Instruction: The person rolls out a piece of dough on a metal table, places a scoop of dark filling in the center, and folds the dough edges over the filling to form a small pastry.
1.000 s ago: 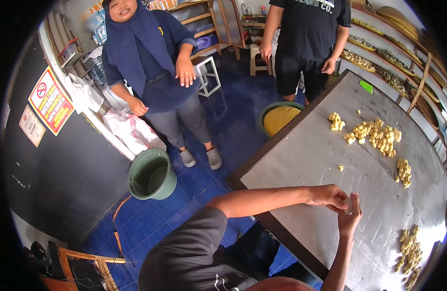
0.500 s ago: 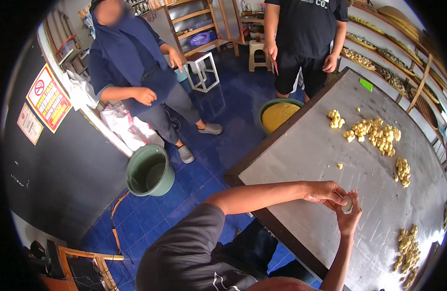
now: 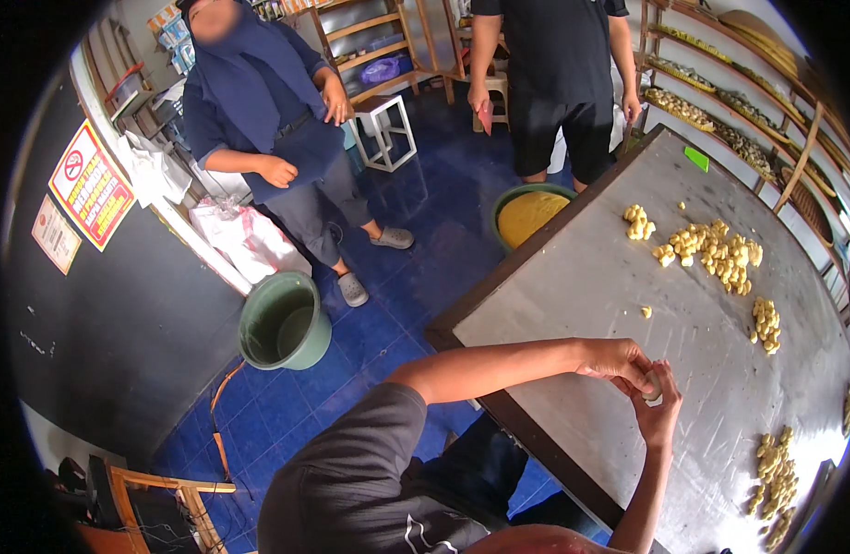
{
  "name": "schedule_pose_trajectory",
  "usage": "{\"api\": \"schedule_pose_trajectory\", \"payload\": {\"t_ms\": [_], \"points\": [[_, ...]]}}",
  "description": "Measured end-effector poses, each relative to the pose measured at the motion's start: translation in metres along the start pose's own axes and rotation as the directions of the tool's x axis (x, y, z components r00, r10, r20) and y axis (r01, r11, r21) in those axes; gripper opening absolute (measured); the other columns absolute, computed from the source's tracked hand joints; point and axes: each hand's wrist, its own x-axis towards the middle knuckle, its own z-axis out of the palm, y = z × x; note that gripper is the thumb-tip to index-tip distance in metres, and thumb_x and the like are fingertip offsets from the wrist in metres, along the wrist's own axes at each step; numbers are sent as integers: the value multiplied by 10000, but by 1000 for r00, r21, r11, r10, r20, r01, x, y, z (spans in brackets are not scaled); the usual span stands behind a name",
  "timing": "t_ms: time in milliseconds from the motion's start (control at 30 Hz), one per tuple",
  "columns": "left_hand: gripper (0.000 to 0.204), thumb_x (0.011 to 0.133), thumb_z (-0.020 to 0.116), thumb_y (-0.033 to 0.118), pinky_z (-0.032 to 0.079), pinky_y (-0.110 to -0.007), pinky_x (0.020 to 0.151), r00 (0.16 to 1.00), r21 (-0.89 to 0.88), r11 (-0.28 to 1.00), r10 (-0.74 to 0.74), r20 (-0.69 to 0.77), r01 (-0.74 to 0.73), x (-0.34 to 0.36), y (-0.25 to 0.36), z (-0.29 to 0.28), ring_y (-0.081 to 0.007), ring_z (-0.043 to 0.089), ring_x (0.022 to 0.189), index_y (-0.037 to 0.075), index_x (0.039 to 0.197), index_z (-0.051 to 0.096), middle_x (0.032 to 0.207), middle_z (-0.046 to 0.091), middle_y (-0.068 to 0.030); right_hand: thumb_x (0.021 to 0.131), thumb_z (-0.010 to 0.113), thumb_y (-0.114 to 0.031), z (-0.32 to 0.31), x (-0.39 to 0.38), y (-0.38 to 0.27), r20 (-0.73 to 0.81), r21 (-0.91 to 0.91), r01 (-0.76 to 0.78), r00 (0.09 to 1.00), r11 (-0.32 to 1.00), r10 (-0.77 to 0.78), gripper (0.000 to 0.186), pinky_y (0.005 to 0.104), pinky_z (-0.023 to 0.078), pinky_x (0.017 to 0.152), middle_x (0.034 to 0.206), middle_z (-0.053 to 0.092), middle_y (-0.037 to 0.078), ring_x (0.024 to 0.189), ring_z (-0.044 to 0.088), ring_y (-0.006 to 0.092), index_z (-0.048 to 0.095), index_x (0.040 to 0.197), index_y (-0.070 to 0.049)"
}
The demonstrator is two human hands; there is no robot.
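Observation:
Over the near part of the grey metal-topped table, my two hands meet around a small round piece, pale grey-white and flat-looking. My left hand pinches it from the left, fingers bent. From the right and below, my right hand closes on it too, fingertips at its upper edge. Fingers cover much of the piece, so its exact kind cannot be told. Beyond my hands lie clusters of small pale-yellow lumps, dough-like, with a single lump nearer to my fingers.
More lumps lie at the right. A green scraper is at the far table corner. Beside the table stands a basin of yellow mass; a green bucket is on the blue floor. Two people stand beyond, one holding a reddish flat tool.
My hands have shifted slightly left, and the round piece is turned more edge-on. The far person has stepped left with the reddish tool; the person at the left has straightened, hands drawn closer in.

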Motion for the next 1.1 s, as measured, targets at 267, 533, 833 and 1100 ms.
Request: {"api": "schedule_pose_trajectory", "payload": {"t_ms": [267,533,833,1100], "points": [[238,840,724,109,521,-305,911,999,-37,999,-11,31,12,-1,-3,-6,-134,644,917,-8,1042,681,969,684,-50,651,743,41,6,2,-24,-156,-63,59,985,996,-68,430,501,394,1056,1036,663,202,1144,579,393,625,1064,13],[312,831,749,154,520,-310,910,994,18,994,-104,37,103,-1,3,-8,-143,634,983,-7,1083,660,1034,676,-56,685,751,16,1,3,-14,62,37,-10,998,999,8,399,500,385,1063,1066,653,200,1180,546,411,618,1060,2],[286,852,725,182,521,-308,929,998,11,998,-64,-19,64,1,-2,-11,-139,649,948,-5,1061,667,999,676,-58,697,763,-17,5,-1,-9,-111,-67,20,993,998,-28,504,493,409,1035,1210,591,220,1210,520,419,575,1164,10],[328,854,716,170,531,-284,868,1000,45,999,-26,-1,26,-1,-1,-12,-127,649,913,-28,1109,660,991,684,-68,694,754,-9,1,-4,-4,73,-129,13,997,992,-3,581,462,448,1003,1235,580,219,1223,506,422,556,1239,3]]}}
